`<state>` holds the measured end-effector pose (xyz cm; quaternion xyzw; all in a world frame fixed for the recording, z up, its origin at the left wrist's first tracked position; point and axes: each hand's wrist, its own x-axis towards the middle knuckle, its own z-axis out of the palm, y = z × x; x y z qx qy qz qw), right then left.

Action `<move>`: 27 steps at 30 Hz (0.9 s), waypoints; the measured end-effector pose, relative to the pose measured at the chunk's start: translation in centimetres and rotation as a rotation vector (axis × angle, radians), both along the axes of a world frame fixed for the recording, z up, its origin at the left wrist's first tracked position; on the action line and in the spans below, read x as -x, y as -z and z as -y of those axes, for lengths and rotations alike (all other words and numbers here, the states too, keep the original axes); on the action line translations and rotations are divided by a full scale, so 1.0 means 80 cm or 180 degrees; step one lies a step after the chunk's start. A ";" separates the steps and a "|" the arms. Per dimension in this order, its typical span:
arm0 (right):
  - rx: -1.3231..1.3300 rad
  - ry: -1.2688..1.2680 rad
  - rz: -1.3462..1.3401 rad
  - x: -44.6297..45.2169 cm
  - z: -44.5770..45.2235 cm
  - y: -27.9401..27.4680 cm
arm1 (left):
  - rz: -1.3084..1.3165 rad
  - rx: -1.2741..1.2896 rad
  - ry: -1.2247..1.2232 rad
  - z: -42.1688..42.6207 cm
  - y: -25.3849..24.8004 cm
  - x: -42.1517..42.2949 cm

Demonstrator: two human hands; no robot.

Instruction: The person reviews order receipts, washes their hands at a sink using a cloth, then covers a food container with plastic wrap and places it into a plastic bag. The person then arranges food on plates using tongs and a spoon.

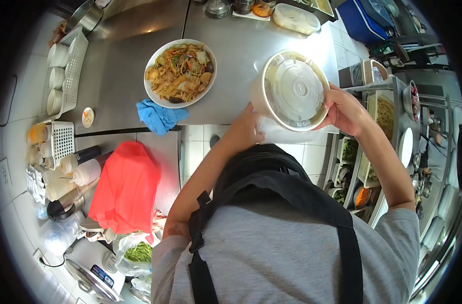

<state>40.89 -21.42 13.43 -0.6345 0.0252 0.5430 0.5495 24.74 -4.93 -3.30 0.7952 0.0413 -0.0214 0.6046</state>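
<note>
The right hand (pixel 345 109) holds the right side of a round paper bowl (pixel 259 96), with its fingers at the rim. The left hand (pixel 247 127) is curled, just beside the bowl's near left side; I cannot tell if it grips the bowl or the thin plastic (pixel 286 133) below it. The bowl is up over the near right part of the metal table (pixel 231 61), tipped a bit, with a see-through lid (pixel 302 87) on top. I think it has some weight if it is full, but what is inside is hard to see. The wall looks firm but could bend if squeezed hard. The lid looks thin and smooth, so it may slip or pop off. The best hold is low on the wall, one hand on each side. To the left, farther out, are a plate (pixel 149 90) of noodles (pixel 183 73) and a blue cloth (pixel 161 116).
</note>
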 end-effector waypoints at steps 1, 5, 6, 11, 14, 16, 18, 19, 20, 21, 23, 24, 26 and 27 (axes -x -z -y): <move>-0.0022 0.0013 0.0013 0.002 0.002 -0.002 | 0.0083 0.0208 -0.0087 -0.007 -0.009 -0.013; -0.0005 0.0087 -0.0099 -0.003 0.011 0.007 | 0.0281 0.0060 -0.0346 -0.037 -0.022 -0.048; 0.0031 0.0116 -0.0176 -0.007 0.014 0.016 | 0.0293 0.0077 -0.0391 -0.040 -0.020 -0.052; 0.0033 0.0242 -0.0297 -0.030 0.018 0.085 | 0.0181 -0.0271 -0.0629 -0.038 0.011 -0.055; -0.0095 0.0338 -0.0202 -0.035 0.016 0.132 | 0.0188 -0.0361 -0.0750 -0.034 0.022 -0.051; -0.0213 0.0372 -0.0077 -0.033 0.011 0.143 | 0.0038 -0.0206 -0.0825 -0.032 0.017 -0.050; -0.0179 0.0094 -0.0083 -0.043 0.015 0.156 | 0.0105 -0.0092 -0.0935 -0.031 0.014 -0.049; -0.0160 -0.0036 -0.0078 -0.051 0.020 0.159 | 0.0146 -0.0031 -0.0982 -0.031 0.014 -0.051; -0.0286 -0.0036 -0.0259 -0.057 0.026 0.157 | 0.0161 -0.0033 -0.1009 -0.033 0.016 -0.053; -0.0416 -0.0033 -0.0432 -0.065 0.033 0.153 | 0.0184 -0.0035 -0.1033 -0.036 0.021 -0.055; -0.0215 0.0036 -0.0154 -0.081 0.046 0.157 | 0.0120 0.0172 -0.1180 -0.043 0.031 -0.063; 0.0119 0.0105 0.0292 -0.089 0.052 0.171 | 0.0029 0.0381 -0.1304 -0.047 0.035 -0.070; 0.0482 -0.0015 0.1163 -0.093 0.054 0.200 | -0.0128 0.0206 -0.1408 -0.055 0.038 -0.089; 0.0516 -0.0211 0.1585 -0.088 0.049 0.214 | -0.0195 -0.0175 -0.1389 -0.058 0.038 -0.101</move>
